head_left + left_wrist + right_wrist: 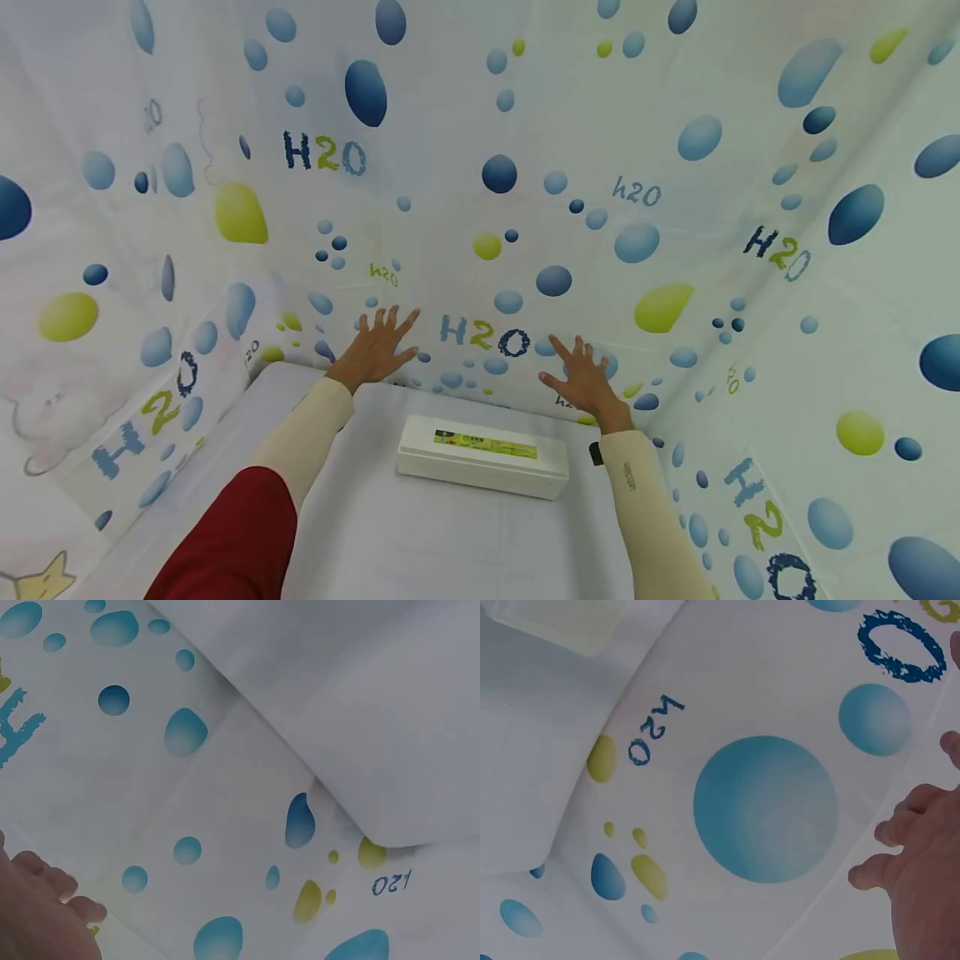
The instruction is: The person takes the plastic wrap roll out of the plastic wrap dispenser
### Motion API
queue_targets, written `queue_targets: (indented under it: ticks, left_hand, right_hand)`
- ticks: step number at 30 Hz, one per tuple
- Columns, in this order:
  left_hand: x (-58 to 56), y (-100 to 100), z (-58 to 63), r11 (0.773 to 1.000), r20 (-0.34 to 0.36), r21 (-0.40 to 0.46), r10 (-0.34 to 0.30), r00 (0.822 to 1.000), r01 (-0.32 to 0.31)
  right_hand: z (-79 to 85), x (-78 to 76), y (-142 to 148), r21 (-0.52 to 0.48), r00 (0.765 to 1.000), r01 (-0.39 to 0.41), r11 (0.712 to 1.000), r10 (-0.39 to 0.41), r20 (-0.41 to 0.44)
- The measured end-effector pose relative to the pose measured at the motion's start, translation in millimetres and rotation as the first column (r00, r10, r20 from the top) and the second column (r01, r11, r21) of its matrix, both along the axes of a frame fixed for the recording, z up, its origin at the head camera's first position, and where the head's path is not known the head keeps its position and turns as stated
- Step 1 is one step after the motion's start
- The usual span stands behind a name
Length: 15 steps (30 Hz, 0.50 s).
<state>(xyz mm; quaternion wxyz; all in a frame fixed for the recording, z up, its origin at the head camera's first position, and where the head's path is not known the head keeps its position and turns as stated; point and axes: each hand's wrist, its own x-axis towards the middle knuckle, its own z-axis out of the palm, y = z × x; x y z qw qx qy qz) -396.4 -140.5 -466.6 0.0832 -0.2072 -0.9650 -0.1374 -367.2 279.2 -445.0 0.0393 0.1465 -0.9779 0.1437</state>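
Both hands reach forward over a white table with fingers spread and nothing held. The left hand (377,348) is toward the table's far left, in front of the patterned curtain; part of it also shows at the lower left of the left wrist view. To the right, the right hand (585,377) has its fingers apart near the curtain and appears at the right edge of the right wrist view. Between and below the hands lies a long white box (482,461) with a green-yellow label (486,443) on its top.
A white curtain (442,125) printed with blue and green drops and H2O lettering surrounds the table's back and sides. The table (450,542) has a white surface with a rounded far left corner. A small black object (596,453) shows beside the right wrist.
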Motion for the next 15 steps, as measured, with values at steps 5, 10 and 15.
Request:
queue_targets:
  ticks: [5, 10, 15]
  left_hand:
    - [0.1, -2, -8.6, 1.000, -0.020, 0.006, -0.012, 1.000, 0.012]
    - [3.9, 0, -12.7, 1.000, -0.072, 0.006, 0.011, 0.997, -0.011]
    - [5.3, 2, -18.8, 0.997, -0.095, 0.072, 0.041, 0.995, -0.034]
  right_hand:
    - [-6.2, 0.9, -1, 0.000, 1.000, 0.013, 1.000, -0.013, 0.019]
    - [-15.4, 3.1, -2, -0.024, 0.999, 0.032, 0.999, -0.032, 0.015]
    - [-31.5, 6.4, 2, -0.052, 0.997, 0.080, 0.995, -0.080, -0.008]
